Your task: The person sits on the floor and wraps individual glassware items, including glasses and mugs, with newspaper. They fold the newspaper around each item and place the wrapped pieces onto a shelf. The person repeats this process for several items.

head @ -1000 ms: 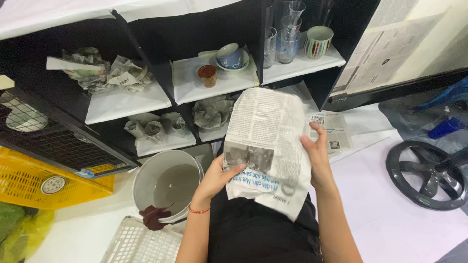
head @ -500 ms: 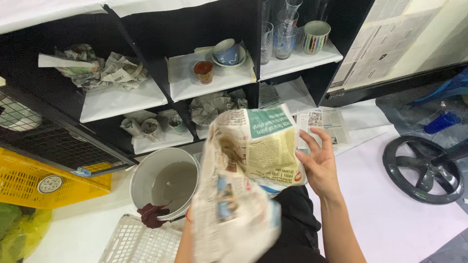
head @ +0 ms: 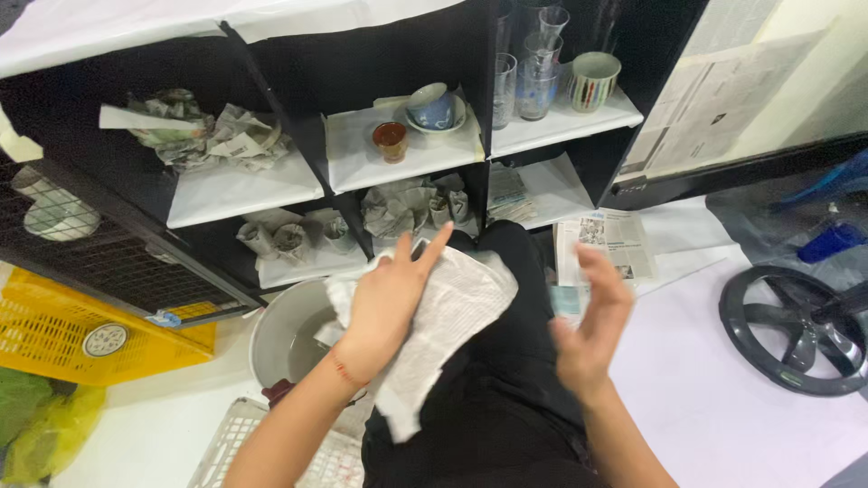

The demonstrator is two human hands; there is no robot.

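Observation:
My left hand [head: 391,303] lies over a crumpled sheet of newspaper [head: 448,330] and holds it against my lap, fingers stretched out. The sheet hangs down over my black trousers [head: 506,398]. My right hand [head: 589,323] hovers to the right of the paper, blurred, fingers apart and holding nothing. It does not touch the sheet.
A grey bucket [head: 280,339] of water stands left of my lap, with a dark red rag [head: 276,393] on its rim. A white crate [head: 258,452] and a yellow crate [head: 54,334] sit nearby. The black shelf [head: 307,136] holds cups, glasses and paper-wrapped items. More newspaper [head: 608,242] and a black fan base [head: 796,330] lie right.
The flat sheet held by both hands has been crumpled. My right hand has let go and moved off to the right; my left hand has come on top of the paper.

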